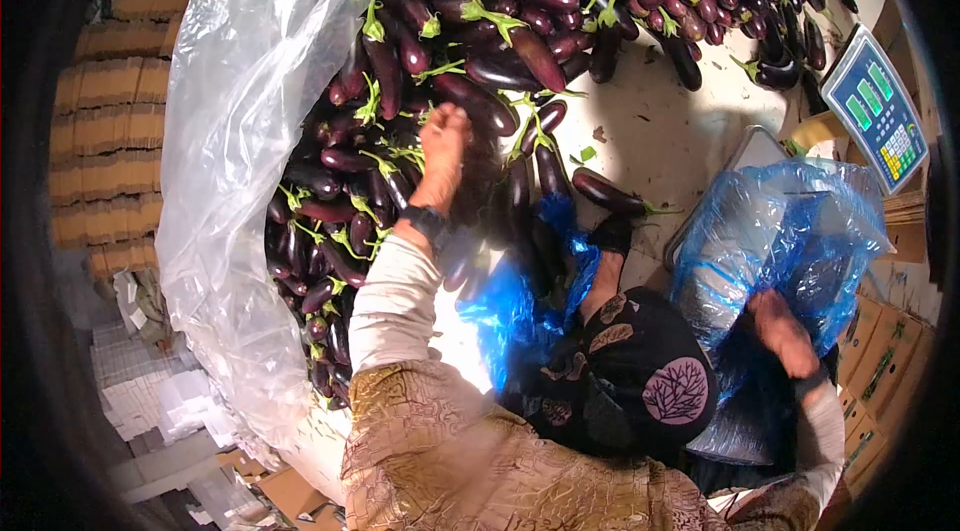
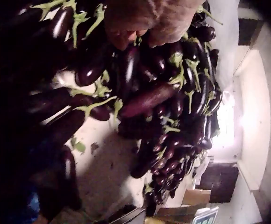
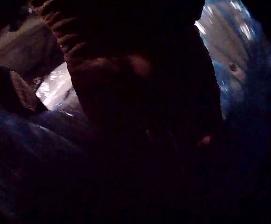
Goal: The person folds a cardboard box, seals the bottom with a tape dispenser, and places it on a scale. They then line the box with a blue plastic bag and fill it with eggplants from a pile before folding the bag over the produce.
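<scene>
Bent over the heap of eggplants (image 1: 382, 56), the left hand (image 1: 443, 146) has its fingers curled down among the stems. In the left wrist view this hand (image 2: 156, 21) covers the top of a dark eggplant (image 2: 128, 67), with a green stem by the fingertips; whether it grips that stem is unclear. At the right, the right hand (image 1: 785, 331) holds the film of a blue plastic bag (image 1: 810, 221), its creases gathering at the fingers. The right wrist view is very dark, with the hand (image 3: 140, 79) in shadow beside blue film (image 3: 229, 86).
A scale display (image 1: 878, 106) stands at the upper right, near cardboard boxes (image 1: 885, 356). Clear plastic sheeting (image 1: 225, 131) borders the heap at left. More blue film (image 1: 500, 306) lies by several loose eggplants at centre, next to black patterned cloth (image 1: 620, 371). Cartons (image 1: 110, 141) are stacked far left.
</scene>
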### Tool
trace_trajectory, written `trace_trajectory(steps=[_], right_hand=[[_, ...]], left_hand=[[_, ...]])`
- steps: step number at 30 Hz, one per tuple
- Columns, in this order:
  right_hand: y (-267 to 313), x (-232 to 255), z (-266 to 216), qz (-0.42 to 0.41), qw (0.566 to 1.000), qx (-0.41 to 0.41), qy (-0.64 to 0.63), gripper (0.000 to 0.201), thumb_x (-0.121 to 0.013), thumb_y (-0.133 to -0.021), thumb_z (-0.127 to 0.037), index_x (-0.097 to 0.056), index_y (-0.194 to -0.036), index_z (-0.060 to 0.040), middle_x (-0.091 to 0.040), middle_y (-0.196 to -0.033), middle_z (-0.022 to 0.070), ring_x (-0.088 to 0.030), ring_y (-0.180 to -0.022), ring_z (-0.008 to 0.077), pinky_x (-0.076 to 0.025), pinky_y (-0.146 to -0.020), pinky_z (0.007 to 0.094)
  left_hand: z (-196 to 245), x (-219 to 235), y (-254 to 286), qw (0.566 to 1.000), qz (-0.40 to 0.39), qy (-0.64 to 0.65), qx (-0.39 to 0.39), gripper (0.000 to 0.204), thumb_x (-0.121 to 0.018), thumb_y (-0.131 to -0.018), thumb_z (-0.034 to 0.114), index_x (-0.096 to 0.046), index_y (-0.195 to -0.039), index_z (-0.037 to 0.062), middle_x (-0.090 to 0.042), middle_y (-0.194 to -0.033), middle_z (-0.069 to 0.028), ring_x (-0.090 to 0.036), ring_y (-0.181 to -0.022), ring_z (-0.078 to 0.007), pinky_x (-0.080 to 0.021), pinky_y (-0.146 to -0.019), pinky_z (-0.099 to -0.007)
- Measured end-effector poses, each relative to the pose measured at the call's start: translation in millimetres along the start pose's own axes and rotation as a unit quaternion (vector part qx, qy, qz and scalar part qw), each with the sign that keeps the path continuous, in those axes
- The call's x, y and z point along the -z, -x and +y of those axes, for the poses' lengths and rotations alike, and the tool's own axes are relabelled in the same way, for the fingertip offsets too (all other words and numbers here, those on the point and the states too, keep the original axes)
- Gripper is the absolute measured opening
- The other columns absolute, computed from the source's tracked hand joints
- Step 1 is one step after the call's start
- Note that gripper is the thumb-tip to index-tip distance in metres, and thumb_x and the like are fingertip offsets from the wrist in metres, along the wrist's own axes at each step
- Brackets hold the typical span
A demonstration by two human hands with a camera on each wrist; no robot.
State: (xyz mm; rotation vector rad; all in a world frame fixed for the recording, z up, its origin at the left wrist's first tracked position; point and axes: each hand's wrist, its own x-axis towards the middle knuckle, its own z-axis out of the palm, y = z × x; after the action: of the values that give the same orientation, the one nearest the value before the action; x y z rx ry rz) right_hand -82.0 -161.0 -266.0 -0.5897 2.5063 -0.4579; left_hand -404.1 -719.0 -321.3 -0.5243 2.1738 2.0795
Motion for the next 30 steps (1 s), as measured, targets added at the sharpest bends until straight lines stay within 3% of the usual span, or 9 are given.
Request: trace_trajectory(steps=[5, 7, 13, 16, 19, 22, 24, 26, 30], right_hand=[[-1.7, 117.4, -106.7, -0.026, 0.988, -0.079, -0.128, 0.041, -0.067, -0.082, -0.009, -0.057, -0.121, -0.0016, -0.061, -0.116, 0.0205, -0.058, -0.108, 0.0388, -0.047, -0.092, 0.0432], [4.3, 120.5, -109.3, 0.005, 0.974, -0.126, -0.188, 0.043, -0.074, -0.077, -0.009, -0.059, -0.116, -0.0011, -0.063, -0.100, 0.0214, -0.062, -0.087, 0.0415, -0.050, -0.074, 0.0470], [18.3, 118.4, -105.8, -0.014, 0.960, -0.215, -0.180, 0.040, -0.074, -0.077, -0.009, -0.059, -0.113, -0.0008, -0.062, -0.102, 0.0215, -0.061, -0.088, 0.0422, -0.050, -0.075, 0.0454], [4.6, 127.5, -111.4, -0.011, 0.976, -0.170, -0.136, 0.040, -0.073, -0.077, -0.009, -0.059, -0.113, -0.0008, -0.062, -0.102, 0.0214, -0.061, -0.087, 0.0427, -0.050, -0.074, 0.0456], [-6.1, 130.1, -111.7, 0.025, 0.979, -0.144, -0.143, 0.040, -0.073, -0.076, -0.006, -0.059, -0.113, -0.0008, -0.063, -0.100, 0.0210, -0.061, -0.085, 0.0428, -0.051, -0.072, 0.0456], [-13.5, 141.2, -113.9, 0.039, 0.976, -0.135, -0.165, 0.040, -0.073, -0.075, -0.003, -0.059, -0.112, -0.0010, -0.063, -0.099, 0.0208, -0.061, -0.084, 0.0426, -0.051, -0.072, 0.0450], [-17.6, 149.3, -122.9, 0.052, 0.972, -0.142, -0.179, 0.040, -0.072, -0.077, -0.003, -0.059, -0.114, -0.0002, -0.063, -0.099, 0.0202, -0.062, -0.085, 0.0407, -0.050, -0.072, 0.0450], [-18.9, 154.7, -130.4, 0.066, 0.971, -0.132, -0.188, 0.038, -0.072, -0.079, -0.005, -0.059, -0.114, 0.0005, -0.063, -0.098, 0.0198, -0.062, -0.084, 0.0402, -0.051, -0.072, 0.0447], [-20.6, 163.4, -147.2, 0.063, 0.972, -0.097, -0.207, 0.035, -0.071, -0.081, -0.005, -0.060, -0.113, 0.0014, -0.064, -0.098, 0.0192, -0.065, -0.083, 0.0369, -0.052, -0.072, 0.0417]], left_hand=[[49.0, -7.8, -82.1, 0.971, 0.109, 0.204, 0.058, 0.044, -0.060, -0.096, 0.037, -0.049, -0.122, 0.0038, -0.050, -0.125, -0.0154, -0.049, -0.114, -0.0295, -0.045, -0.092, -0.0454], [52.4, -12.4, -104.0, 0.953, 0.119, 0.271, 0.054, 0.043, -0.061, -0.095, 0.041, -0.054, -0.117, 0.0046, -0.056, -0.117, -0.0128, -0.052, -0.107, -0.0280, -0.045, -0.091, -0.0445], [61.8, -30.5, -117.6, 0.918, 0.269, 0.289, 0.043, 0.044, -0.079, -0.082, 0.036, -0.057, -0.104, 0.0046, -0.058, -0.097, -0.0072, -0.058, -0.077, -0.0200, -0.054, -0.061, -0.0309], [68.6, -21.4, -93.9, 0.950, 0.210, 0.230, 0.029, 0.043, -0.072, -0.087, 0.041, -0.059, -0.106, 0.0053, -0.063, -0.091, -0.0090, -0.060, -0.068, -0.0181, -0.051, -0.054, -0.0266], [57.1, -10.9, -32.3, 0.945, -0.040, 0.315, 0.075, 0.051, -0.060, -0.092, 0.053, -0.059, -0.109, 0.0049, -0.064, -0.085, -0.0086, -0.057, -0.061, -0.0120, -0.048, -0.051, -0.0252], [31.4, -12.8, 55.2, 0.874, -0.181, 0.434, 0.125, 0.060, -0.054, -0.093, 0.056, -0.055, -0.122, 0.0038, -0.064, -0.087, -0.0106, -0.056, -0.060, -0.0108, -0.047, -0.051, -0.0242], [26.2, -12.3, 111.4, 0.843, -0.209, 0.476, 0.139, 0.064, -0.054, -0.093, 0.056, -0.051, -0.131, 0.0047, -0.063, -0.088, -0.0116, -0.056, -0.060, -0.0138, -0.050, -0.053, -0.0274], [43.5, -28.7, 162.5, 0.863, -0.045, 0.468, 0.182, 0.067, -0.055, -0.091, 0.057, -0.047, -0.136, 0.0067, -0.061, -0.088, -0.0119, -0.056, -0.060, -0.0175, -0.052, -0.055, -0.0321], [40.9, -15.8, 203.8, 0.837, -0.294, 0.432, 0.162, 0.084, -0.069, -0.083, 0.054, -0.039, -0.139, 0.0003, -0.061, -0.096, -0.0173, -0.060, -0.064, -0.0232, -0.053, -0.058, -0.0330]])
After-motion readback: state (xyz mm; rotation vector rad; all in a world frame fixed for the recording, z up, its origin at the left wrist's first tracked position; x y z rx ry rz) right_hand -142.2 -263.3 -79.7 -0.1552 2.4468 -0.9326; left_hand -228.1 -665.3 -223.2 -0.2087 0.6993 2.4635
